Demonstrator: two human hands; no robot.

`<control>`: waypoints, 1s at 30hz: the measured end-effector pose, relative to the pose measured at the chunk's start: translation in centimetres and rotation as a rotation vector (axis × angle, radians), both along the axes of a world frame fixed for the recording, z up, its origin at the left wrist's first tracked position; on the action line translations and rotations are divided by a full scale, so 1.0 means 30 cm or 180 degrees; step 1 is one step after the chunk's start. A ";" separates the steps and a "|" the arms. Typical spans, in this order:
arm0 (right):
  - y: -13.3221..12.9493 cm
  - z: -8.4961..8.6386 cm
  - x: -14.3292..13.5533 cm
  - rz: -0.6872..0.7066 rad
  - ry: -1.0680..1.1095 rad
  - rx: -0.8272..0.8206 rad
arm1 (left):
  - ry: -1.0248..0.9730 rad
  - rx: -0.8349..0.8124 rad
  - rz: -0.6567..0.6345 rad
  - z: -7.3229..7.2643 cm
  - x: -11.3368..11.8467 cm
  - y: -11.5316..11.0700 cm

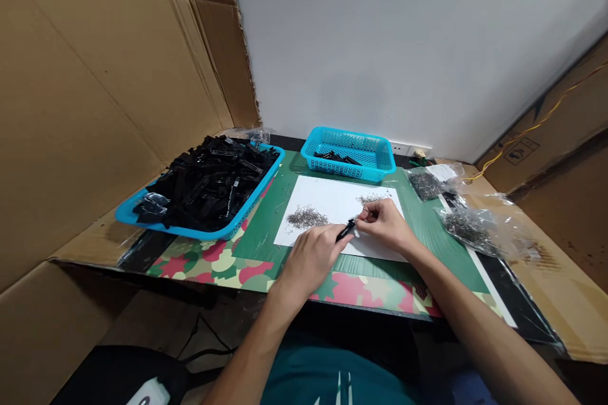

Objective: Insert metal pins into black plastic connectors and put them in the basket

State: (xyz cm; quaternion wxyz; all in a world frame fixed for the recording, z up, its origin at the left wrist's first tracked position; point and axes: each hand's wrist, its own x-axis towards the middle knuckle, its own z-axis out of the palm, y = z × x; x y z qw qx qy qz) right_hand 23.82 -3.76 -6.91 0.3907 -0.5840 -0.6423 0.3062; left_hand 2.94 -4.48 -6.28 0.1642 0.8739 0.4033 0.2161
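My left hand [314,254] is closed around a small black plastic part [346,230], held at a slant over a white sheet of paper [327,193]. At the upper end of that part, my right hand [384,225] pinches with thumb and forefinger; what sits between those fingertips is too small to make out. A pile of small metal pieces, like tiny springs or wire clips [306,217], lies on the paper left of my hands. Behind my right hand is a smaller pile of similar metal pieces [370,199], partly hidden.
At left, a blue basket [223,234] is heaped with black plastic parts [209,183]. A second blue basket [349,171] at the back holds several black parts [337,157]. Clear bags of metal pieces [425,183] lie at right. Cardboard walls [95,63] flank the green-topped table [256,247].
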 end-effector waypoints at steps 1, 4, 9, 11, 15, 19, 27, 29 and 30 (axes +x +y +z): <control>0.000 0.001 -0.001 -0.0007 -0.0018 0.0009 | 0.0000 0.0015 -0.0006 -0.001 0.000 0.000; -0.003 0.003 -0.006 -0.0034 -0.0092 0.0055 | 0.0004 0.0048 -0.0017 -0.005 0.001 0.001; -0.012 0.006 -0.021 -0.0113 -0.0228 0.0145 | 0.0041 0.0056 -0.0010 -0.007 0.003 0.000; -0.014 0.008 -0.023 -0.0106 -0.0270 0.0160 | 0.0056 0.0063 -0.0022 -0.006 0.004 -0.001; -0.015 0.022 -0.005 0.0074 -0.0324 0.0111 | 0.0047 0.0096 -0.0061 -0.003 0.002 -0.003; -0.012 0.040 0.035 0.0250 -0.0593 0.0054 | 0.0018 0.0084 -0.0031 -0.005 0.000 -0.002; -0.006 0.034 0.048 -0.0159 -0.0167 0.0815 | 0.0067 0.0078 -0.0096 -0.001 0.004 0.002; -0.006 0.026 0.035 -0.0176 0.0450 0.0658 | 0.0082 0.0102 -0.0126 0.000 0.003 0.001; -0.005 0.022 0.028 -0.0172 0.0772 0.0532 | 0.0084 0.0109 -0.0138 0.000 0.003 0.001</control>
